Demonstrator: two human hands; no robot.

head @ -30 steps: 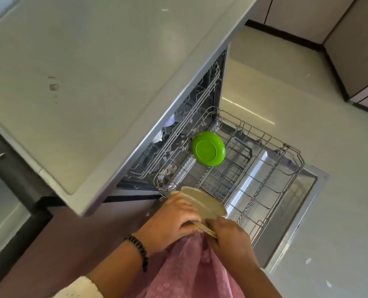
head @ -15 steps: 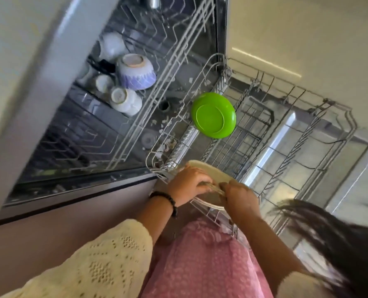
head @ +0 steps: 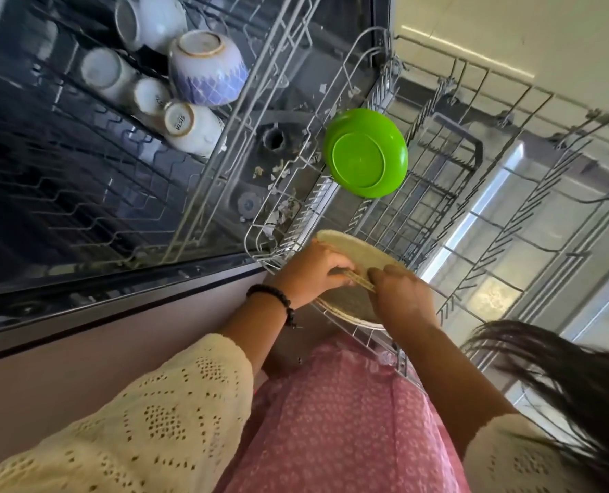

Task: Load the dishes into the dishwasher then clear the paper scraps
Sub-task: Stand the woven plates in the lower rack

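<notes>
Two hands are in view — the left hand (head: 313, 270) and the right hand (head: 399, 297) — with one black bead bracelet (head: 278, 300) on the left wrist. One green bowl (head: 367, 153) stands in the lower rack (head: 509, 193), and two beige plates sit at its near end: a far plate (head: 359, 252) and a near plate (head: 349, 302). The upper rack (head: 203, 193) carries five pieces of white crockery — one blue-patterned bowl (head: 207, 67) and four cups (head: 189, 128). Paper scraps (head: 281, 208) lie below; too many and too small to count.

Pale cream floor (head: 509, 26) stretches beyond me, a bright strip of light across it; a brownish cabinet front (head: 82, 368) stands beside my leg.
</notes>
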